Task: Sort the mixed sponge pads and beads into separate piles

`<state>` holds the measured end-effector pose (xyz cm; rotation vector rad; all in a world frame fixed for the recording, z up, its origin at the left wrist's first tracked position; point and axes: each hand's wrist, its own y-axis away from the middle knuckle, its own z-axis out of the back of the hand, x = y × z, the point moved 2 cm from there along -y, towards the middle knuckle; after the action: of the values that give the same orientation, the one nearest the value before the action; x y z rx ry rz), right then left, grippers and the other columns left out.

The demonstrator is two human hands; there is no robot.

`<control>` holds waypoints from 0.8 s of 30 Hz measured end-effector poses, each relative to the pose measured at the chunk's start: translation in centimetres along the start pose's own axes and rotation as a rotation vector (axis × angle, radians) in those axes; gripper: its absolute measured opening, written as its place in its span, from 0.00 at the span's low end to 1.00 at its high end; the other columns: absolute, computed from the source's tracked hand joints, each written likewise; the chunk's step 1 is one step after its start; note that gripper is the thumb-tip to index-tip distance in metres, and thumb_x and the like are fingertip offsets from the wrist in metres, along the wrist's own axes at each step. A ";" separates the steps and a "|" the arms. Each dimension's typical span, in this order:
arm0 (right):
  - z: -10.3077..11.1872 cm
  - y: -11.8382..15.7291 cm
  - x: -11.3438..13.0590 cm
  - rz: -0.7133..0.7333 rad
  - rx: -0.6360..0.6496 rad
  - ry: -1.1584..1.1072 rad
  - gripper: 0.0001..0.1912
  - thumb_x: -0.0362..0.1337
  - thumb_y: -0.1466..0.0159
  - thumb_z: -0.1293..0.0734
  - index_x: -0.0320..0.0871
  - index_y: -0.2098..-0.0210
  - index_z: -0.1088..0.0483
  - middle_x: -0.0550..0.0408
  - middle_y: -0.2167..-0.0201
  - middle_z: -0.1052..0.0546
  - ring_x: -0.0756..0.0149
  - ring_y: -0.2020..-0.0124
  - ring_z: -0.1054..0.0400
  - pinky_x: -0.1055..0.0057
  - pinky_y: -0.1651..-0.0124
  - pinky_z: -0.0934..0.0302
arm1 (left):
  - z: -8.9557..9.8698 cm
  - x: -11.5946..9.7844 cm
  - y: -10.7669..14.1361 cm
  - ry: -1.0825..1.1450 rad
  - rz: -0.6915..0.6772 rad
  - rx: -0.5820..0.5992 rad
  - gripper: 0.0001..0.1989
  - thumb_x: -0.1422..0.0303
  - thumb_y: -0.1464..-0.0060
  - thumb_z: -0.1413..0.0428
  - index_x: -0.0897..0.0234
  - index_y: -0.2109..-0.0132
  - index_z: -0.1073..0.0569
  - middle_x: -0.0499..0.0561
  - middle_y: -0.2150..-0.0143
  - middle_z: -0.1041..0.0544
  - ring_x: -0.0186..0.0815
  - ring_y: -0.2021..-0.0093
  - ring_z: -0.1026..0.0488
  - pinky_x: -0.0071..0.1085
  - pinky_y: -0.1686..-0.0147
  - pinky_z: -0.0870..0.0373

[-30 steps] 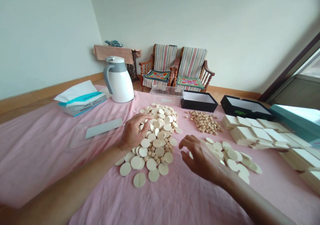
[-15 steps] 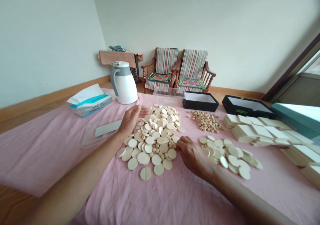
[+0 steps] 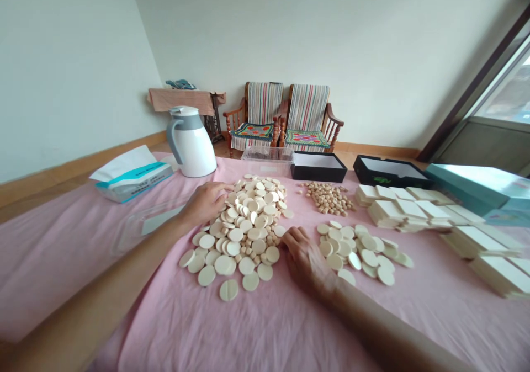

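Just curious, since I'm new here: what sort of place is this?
Probably a room in a home: two wooden armchairs stand by the wall, a white jug sits on a pink cloth, and a tissue box lies nearby.

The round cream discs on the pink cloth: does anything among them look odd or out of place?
Yes. The lowest disc in the main pile has a line across it, perhaps a crack or score. Small pellets also lie mixed among its large discs, though other pellets form a separate heap.
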<state>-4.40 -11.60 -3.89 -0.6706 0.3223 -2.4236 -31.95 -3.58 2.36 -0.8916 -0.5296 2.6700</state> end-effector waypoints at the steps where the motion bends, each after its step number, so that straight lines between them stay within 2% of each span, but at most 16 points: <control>1: 0.0 0.0 0.0 0.001 0.000 -0.008 0.12 0.21 0.38 0.44 0.42 0.68 0.35 0.50 0.66 0.31 0.62 0.62 0.40 0.68 0.60 0.41 | 0.5 0.5 0.0 -0.058 0.001 0.028 0.17 0.67 0.52 0.48 0.60 0.56 0.22 0.52 0.52 0.21 0.46 0.49 0.27 0.42 0.43 0.36; 6: -0.2 -0.1 -0.3 0.027 -0.017 -0.035 0.13 0.20 0.40 0.44 0.43 0.68 0.36 0.51 0.66 0.32 0.62 0.62 0.41 0.67 0.60 0.41 | 2.0 3.5 0.3 -0.273 0.013 0.173 0.24 0.68 0.56 0.47 0.62 0.50 0.24 0.54 0.50 0.22 0.48 0.50 0.27 0.43 0.46 0.34; 10: -0.4 0.0 -0.5 0.027 -0.026 -0.042 0.12 0.21 0.39 0.44 0.42 0.68 0.36 0.51 0.66 0.32 0.62 0.62 0.41 0.67 0.59 0.41 | 1.8 5.2 0.5 -0.348 -0.027 0.250 0.21 0.64 0.53 0.48 0.62 0.51 0.24 0.54 0.47 0.23 0.48 0.46 0.29 0.45 0.43 0.37; 16: -0.2 -0.1 -0.5 0.039 -0.029 -0.009 0.09 0.24 0.36 0.42 0.42 0.67 0.35 0.51 0.66 0.31 0.62 0.62 0.41 0.68 0.60 0.42 | 1.4 6.0 0.9 -0.352 -0.118 0.334 0.22 0.56 0.48 0.49 0.61 0.50 0.24 0.57 0.42 0.28 0.46 0.42 0.32 0.40 0.40 0.39; 19: -0.2 -0.1 -0.5 0.041 -0.028 0.007 0.08 0.24 0.36 0.41 0.42 0.65 0.35 0.51 0.65 0.31 0.62 0.61 0.41 0.68 0.60 0.42 | 1.8 6.4 1.2 -0.386 -0.138 0.355 0.22 0.58 0.50 0.49 0.62 0.50 0.25 0.58 0.41 0.29 0.46 0.41 0.32 0.41 0.40 0.39; 24: -0.2 0.0 -0.4 0.058 -0.025 0.016 0.09 0.24 0.36 0.42 0.42 0.65 0.35 0.51 0.65 0.31 0.62 0.61 0.40 0.68 0.61 0.42 | 2.9 7.1 1.7 -0.441 -0.127 0.346 0.20 0.64 0.52 0.50 0.62 0.52 0.25 0.56 0.46 0.25 0.46 0.44 0.30 0.40 0.42 0.36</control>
<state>-4.22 -11.30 -4.20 -0.6442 0.3745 -2.3748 -39.52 -3.22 0.13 -0.1675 -0.1886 2.7210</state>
